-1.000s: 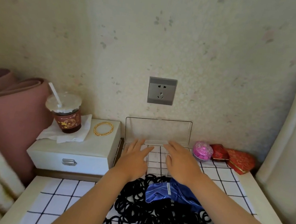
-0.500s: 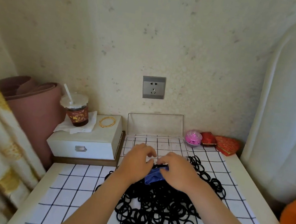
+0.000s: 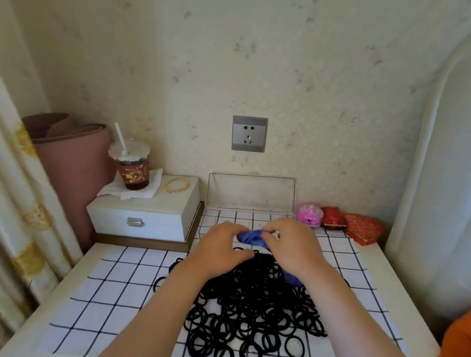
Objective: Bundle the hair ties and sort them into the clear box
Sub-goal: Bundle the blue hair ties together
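Note:
A heap of several black hair ties (image 3: 252, 314) lies on the white checked cloth (image 3: 118, 291). The clear box (image 3: 251, 193) stands open at the back against the wall, its lid upright. My left hand (image 3: 218, 249) and my right hand (image 3: 293, 248) are both over the far end of the heap. Between them they hold a crumpled blue satin cloth (image 3: 251, 236), fingers curled on it. More of the blue cloth (image 3: 293, 279) shows under my right wrist. The box's base is largely hidden behind my hands.
A white drawer box (image 3: 140, 215) stands at the left with a drink cup (image 3: 132, 167) and a gold bangle (image 3: 177, 185) on top. A pink trinket (image 3: 309, 213) and red boxes (image 3: 362, 228) sit at the back right. Curtains hang on both sides.
My hands came back from the clear box to the blue cloth and gathered it up off the heap. The camera pulled back and shows more of the table.

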Demonstrator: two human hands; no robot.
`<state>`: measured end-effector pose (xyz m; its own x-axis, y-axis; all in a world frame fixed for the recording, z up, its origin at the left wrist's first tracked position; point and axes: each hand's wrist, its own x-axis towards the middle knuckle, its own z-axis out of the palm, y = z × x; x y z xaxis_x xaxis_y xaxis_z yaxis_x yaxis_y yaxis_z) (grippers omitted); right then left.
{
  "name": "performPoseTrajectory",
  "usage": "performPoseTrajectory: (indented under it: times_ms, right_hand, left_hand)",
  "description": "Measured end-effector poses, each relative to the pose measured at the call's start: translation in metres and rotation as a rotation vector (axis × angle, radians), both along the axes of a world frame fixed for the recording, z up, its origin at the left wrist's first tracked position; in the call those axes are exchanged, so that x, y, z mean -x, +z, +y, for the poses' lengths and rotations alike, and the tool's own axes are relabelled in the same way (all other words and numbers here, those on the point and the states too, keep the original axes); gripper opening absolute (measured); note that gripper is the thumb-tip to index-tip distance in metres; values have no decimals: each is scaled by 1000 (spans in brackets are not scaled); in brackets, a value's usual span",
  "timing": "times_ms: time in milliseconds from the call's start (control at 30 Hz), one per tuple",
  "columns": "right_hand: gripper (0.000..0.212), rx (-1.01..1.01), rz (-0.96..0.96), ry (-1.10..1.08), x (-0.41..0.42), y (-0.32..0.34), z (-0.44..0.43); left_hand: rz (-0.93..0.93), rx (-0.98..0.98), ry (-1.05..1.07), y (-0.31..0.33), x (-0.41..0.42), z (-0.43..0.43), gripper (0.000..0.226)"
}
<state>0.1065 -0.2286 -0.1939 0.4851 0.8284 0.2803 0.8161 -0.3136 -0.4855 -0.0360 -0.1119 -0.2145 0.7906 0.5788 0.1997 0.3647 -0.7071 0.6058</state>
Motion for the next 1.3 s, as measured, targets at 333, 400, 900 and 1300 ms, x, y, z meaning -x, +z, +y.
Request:
performPoseTrajectory:
  times_ms: [333,400,900,1300]
  right_hand:
    - [22,-325,529,63,-5,43,-22]
    - [21,-349,630,92,0,47,-25]
    - [10,-266,700,107,30,34,-13]
    - [31,-204,640,208,47,16,4]
  left_hand:
    - [-451,378,58,76,-22,-18,16]
    - [-498,397,42,85,-24,-22,19]
    - [-639,696,206,96,31,-33,20]
    - [-821,869,348,94,51,-17,13]
